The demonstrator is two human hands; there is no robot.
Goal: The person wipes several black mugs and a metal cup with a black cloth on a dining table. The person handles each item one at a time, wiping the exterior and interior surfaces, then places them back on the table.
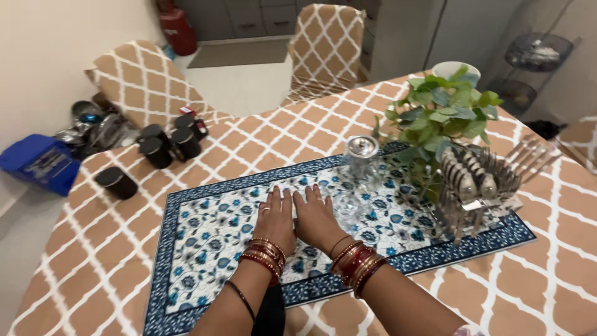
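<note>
Both palms lie flat, fingers spread and gripping nothing: the left hand [275, 219] and right hand [317, 218] press side by side on the blue floral table runner [211, 242], apparently smoothing it. Beyond stand a glass jar [361, 163], cutlery rack [476, 193] and potted plant [444, 115].

A table [112, 274] in tan lattice cloth bears a blue floral runner [211, 239] and black jars [161, 149].

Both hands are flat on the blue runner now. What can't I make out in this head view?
- Runner under left hand and right hand: covered by the palms.
- Plant pot: hidden behind the cutlery stand.
- Glass jar contents: too clear to tell.
- Blue box: cut off at the left edge.
</note>
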